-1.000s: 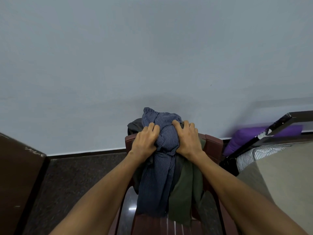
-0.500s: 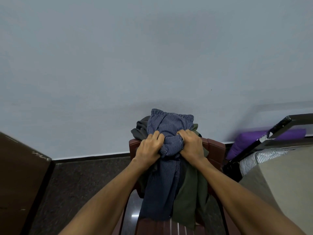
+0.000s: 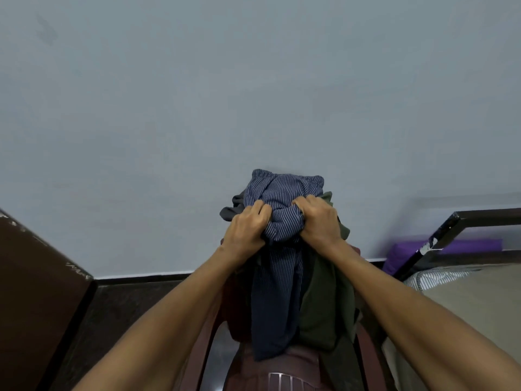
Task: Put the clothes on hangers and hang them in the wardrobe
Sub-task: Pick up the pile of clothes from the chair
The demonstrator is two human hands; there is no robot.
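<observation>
both hands, left hand (image 3: 248, 227) and right hand (image 3: 317, 222), grip the bunched striped garment (image 3: 277, 266) above the chair (image 3: 287, 371), with an olive garment (image 3: 324, 306) tangled beside it (grey cloth too). lifting now could drag the others off, since they overlap.

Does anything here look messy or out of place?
Yes. The clothes are bunched in one heap: both hands, left hand and right hand, grip a crumpled blue striped garment, with an olive garment and a dark grey one tangled beside it, above a maroon chair. No hanger shows.
</observation>
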